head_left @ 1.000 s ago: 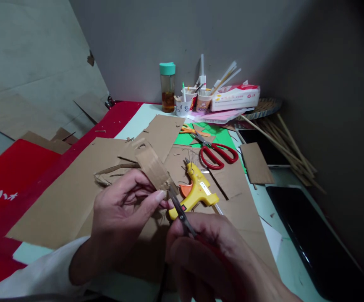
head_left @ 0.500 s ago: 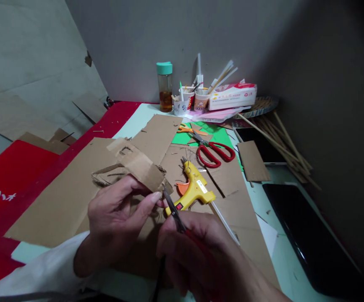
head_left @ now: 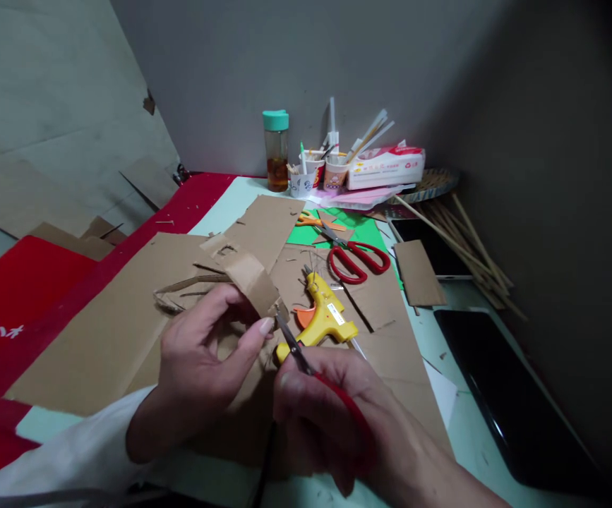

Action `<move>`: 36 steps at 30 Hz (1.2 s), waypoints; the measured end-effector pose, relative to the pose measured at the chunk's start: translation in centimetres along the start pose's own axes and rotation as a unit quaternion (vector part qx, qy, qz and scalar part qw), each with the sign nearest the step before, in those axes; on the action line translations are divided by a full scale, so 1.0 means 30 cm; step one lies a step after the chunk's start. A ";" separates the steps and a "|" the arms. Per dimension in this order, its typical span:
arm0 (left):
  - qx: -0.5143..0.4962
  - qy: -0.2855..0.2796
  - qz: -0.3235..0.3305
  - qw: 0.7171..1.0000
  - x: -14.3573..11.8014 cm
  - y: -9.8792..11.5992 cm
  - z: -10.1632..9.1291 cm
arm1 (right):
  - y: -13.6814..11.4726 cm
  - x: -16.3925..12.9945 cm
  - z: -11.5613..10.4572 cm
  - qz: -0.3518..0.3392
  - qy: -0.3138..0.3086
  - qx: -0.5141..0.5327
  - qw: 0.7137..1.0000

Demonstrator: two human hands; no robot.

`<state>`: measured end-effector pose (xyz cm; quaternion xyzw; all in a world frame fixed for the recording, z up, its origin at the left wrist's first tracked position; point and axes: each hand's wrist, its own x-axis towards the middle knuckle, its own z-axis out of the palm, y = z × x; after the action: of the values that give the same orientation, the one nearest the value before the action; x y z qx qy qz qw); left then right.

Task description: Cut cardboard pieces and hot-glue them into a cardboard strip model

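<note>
Fingers of left hand (head_left: 200, 360) pinched on a curled cardboard strip (head_left: 253, 276), thumb tip pressed near the strip's lower end; fingers of right hand (head_left: 332, 416) closed through the red handles of small scissors (head_left: 306, 360), blades angled up to that same end. Cannot tell whether the blades are parted or shut.

Held above the big cardboard sheet (head_left: 104, 331), just left of a yellow glue gun (head_left: 324, 317). Blade tips nearly touching the left thumb: likely a nick there if the cut runs on unchecked. Could also tear rather than cut, the strip being soft and bent, or slip from so narrow a pinch.

Brown, corrugated, ribbed across its width, arched over like a loop, with a ragged cut-out at the far end and frayed fibres at the near one.

Further off: larger red-handled scissors (head_left: 356, 259) on green paper (head_left: 372, 229), a teal-capped bottle (head_left: 275, 149), cups of sticks (head_left: 316, 173), a tissue box (head_left: 387, 166).
</note>
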<state>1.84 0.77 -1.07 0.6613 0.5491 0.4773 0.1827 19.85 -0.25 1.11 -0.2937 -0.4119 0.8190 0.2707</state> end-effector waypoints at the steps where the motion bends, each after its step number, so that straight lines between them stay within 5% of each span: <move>1: 0.008 0.008 0.009 1.000 0.002 -0.003 0.001 | 0.003 0.000 -0.001 0.007 0.007 -0.002 1.000; 7: 0.051 0.008 0.070 0.996 0.021 0.002 -0.005 | 0.008 -0.003 -0.005 0.030 0.037 -0.038 0.998; 18: 0.007 0.006 0.137 0.991 0.020 0.035 -0.009 | 0.017 -0.018 -0.033 0.013 -0.033 -0.036 0.999; 30: -0.060 0.000 0.039 0.997 0.050 0.029 -0.007 | 0.031 0.020 -0.019 -0.018 0.030 -0.045 0.998; 36: -0.070 -0.024 0.066 0.995 0.064 0.032 -0.004 | 0.021 0.015 -0.032 -0.003 0.035 -0.046 0.998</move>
<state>2.17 2.15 0.54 0.6930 0.4654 0.5091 0.2097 20.09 0.23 0.00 -0.3335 -0.4405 0.7875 0.2732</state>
